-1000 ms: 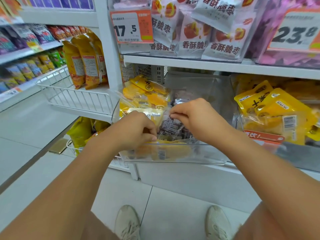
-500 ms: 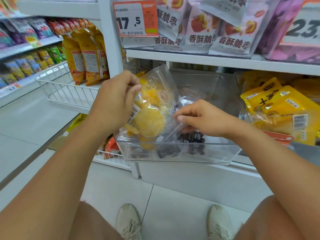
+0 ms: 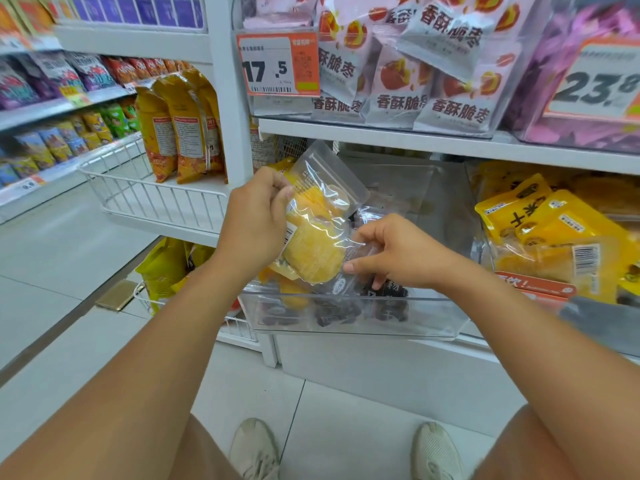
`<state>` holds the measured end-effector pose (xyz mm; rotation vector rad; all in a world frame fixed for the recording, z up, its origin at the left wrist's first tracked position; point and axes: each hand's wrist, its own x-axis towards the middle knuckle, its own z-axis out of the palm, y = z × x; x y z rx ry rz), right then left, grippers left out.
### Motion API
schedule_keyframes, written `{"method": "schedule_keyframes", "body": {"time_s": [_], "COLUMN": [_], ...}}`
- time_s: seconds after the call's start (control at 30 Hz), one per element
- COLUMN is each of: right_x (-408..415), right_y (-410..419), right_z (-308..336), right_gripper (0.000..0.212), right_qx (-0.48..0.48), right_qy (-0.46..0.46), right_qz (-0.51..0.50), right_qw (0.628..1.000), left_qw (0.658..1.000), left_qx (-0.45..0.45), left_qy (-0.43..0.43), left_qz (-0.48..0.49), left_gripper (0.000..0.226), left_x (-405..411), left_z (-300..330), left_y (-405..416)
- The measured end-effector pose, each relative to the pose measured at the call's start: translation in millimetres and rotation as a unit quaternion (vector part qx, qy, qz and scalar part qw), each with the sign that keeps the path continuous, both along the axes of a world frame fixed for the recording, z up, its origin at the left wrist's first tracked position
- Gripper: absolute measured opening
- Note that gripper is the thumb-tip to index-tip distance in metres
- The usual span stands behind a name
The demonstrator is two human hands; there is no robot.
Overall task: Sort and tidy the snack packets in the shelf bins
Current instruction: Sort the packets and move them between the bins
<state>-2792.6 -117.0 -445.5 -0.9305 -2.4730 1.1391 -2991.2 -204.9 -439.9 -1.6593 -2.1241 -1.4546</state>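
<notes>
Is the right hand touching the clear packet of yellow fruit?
Touching. The head view shows the right hand with its fingertips pinching the lower right edge of the clear packet, while the left hand grips its left side above the bin.

1. The clear bin at centre frame is open on top; its rear half behind the hands shows bare clear plastic.
2. The white shelf across the upper frame hangs close over the bin's back.
3. Dark packets fill the bin's front, behind its clear front wall.
4. A clear packet of yellow slices, held by the left hand and right hand, blocks the bin's front-left opening.
5. Yellow packets crowd the right side.
</notes>
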Motion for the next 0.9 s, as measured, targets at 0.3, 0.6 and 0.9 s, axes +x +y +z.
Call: {"method": "schedule_keyframes", "body": {"time_s": [0.3, 0.6, 0.9], "right_x": [1.9, -16.4, -49.8], "right_y": [11.3, 2.3, 37.2], "right_z": [17.6, 18.4, -3.0], "right_gripper": [0.034, 0.042, 0.079], "right_qx": [-0.206, -0.31, -0.011], "right_qy": [0.35, 0.395, 0.127], "right_qz": [-0.224, -0.17, -0.258], "right_qw": [0.886, 0.848, 0.958], "left_qw": [0.891, 0.888, 0.977], "left_qx": [-0.032, -0.067, -0.184], "left_qy": [-0.451, -0.445, 0.104], "left_qz": [0.036, 0.095, -0.007], "left_gripper": [0.014, 0.026, 0.047], "left_x": [12.2, 19.2, -5.9], "left_z": [4.5, 11.2, 9.6], "left_y": [19.5, 36.5, -1.9]}}
